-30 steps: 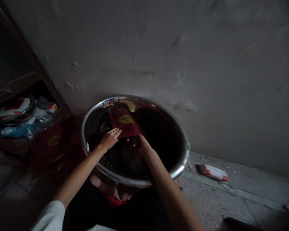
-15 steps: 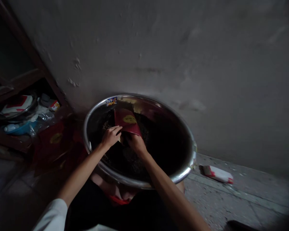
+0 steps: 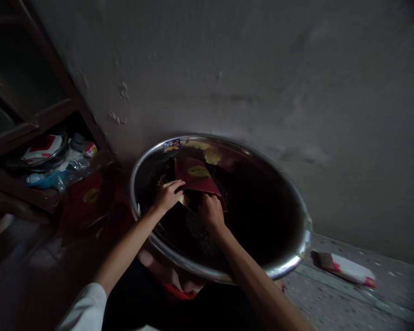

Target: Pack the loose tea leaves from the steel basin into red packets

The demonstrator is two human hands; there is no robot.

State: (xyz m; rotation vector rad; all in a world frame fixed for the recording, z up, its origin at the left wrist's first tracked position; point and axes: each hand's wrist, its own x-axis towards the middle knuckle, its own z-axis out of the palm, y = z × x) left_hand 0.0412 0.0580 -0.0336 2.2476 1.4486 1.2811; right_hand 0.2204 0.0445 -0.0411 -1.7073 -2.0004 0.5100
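A dark red paper-like bag with a yellow oval label lies tilted in a large metal basin, its mouth turned towards me. My left hand grips the bag's left edge at the mouth, thumb and fingers closed on it. At the opening is my right hand, its fingers curled and partly hidden by the bag's lip; what they hold does not show. Dark loose material, too dim to name, lies in the basin below both hands.
More dark red bags lie left of the basin, beside a wooden cabinet with a blue bowl and plastic wrap. A grey wall rises behind. A white and red packet rests on the floor at right.
The view has shifted, so the scene sits further right. My right hand has drawn back slightly from the bag's mouth, showing more of its knuckles. The left hand keeps its grip.
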